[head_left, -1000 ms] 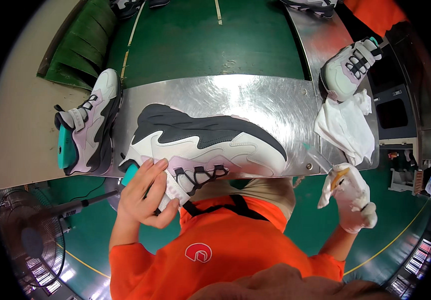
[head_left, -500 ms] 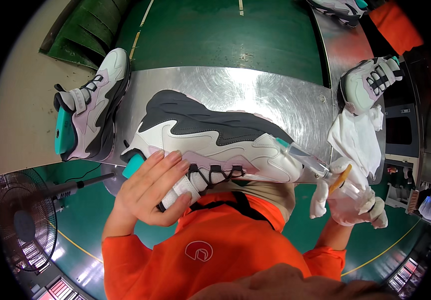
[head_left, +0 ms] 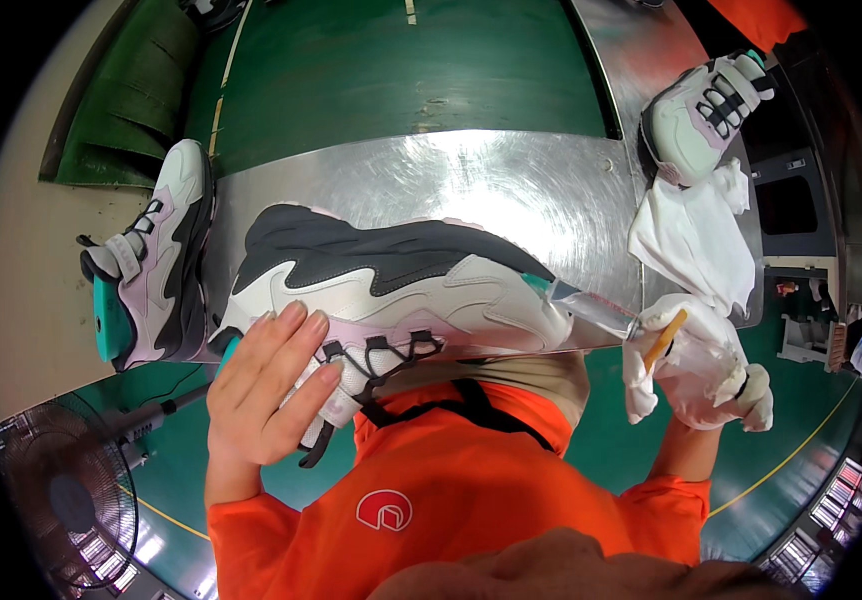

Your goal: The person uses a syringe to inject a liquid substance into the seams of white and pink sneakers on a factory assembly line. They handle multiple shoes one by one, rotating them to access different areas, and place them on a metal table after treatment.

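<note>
A white, lilac and dark grey sneaker (head_left: 391,275) lies on its side over the near edge of the metal table, its sole facing away from me and its toe to the right. My left hand (head_left: 276,390) grips it around the tongue and ankle opening, fingers across the side and thumb by the strap. In a white glove, my right hand (head_left: 701,370) is closed around a clear syringe-like tube (head_left: 596,308). The tube's narrow end meets the sole edge at the toe, beside a teal patch. A yellow stick-like piece (head_left: 665,340) shows at the gloved fingers; its kind is unclear.
Another sneaker (head_left: 156,260) with a teal insert stands at the left, and one more (head_left: 703,120) at the far right. Beside that lies a white cloth (head_left: 696,240). Beyond the metal tabletop (head_left: 351,170) runs a green belt (head_left: 411,75). A floor fan (head_left: 71,500) stands lower left.
The view has shifted, so the table and shoes sit differently in the picture. Both hands keep their holds, and the tube's end stays at the toe.
</note>
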Available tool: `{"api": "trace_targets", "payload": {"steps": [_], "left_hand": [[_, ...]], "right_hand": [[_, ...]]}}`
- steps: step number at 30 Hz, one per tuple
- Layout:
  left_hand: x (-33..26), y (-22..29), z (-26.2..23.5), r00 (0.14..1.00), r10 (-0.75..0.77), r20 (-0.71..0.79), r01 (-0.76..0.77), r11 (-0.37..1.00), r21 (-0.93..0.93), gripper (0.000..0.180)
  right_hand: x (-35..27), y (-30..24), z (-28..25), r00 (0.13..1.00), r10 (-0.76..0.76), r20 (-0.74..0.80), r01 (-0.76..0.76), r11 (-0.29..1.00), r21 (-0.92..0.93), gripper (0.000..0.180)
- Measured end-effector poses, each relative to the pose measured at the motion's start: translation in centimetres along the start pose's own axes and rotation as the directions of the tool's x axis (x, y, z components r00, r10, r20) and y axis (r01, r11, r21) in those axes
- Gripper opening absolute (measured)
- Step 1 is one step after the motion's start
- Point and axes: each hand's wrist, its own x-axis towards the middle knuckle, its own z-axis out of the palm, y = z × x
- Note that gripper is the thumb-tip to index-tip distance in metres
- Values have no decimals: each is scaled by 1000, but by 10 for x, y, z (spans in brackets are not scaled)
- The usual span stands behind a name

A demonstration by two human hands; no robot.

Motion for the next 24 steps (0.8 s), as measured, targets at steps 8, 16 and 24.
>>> {"api": "trace_targets", "payload": {"steps": [8, 16, 24], "left_hand": [[-1, 21, -2, 999, -34, -2, 34, 994, 101, 26], [-12, 44, 6, 997, -67, -42, 73, 983, 166, 26], [-13, 45, 11, 997, -20, -69, 33, 982, 189, 28]], "right_hand": [[-8, 21, -18, 988, -134, 77, 114, 967, 226, 84], [-25, 54, -33, 973, -203, 107, 140, 894, 425, 127], [-41, 66, -14, 971, -240, 9, 205, 848, 488, 120]]}}
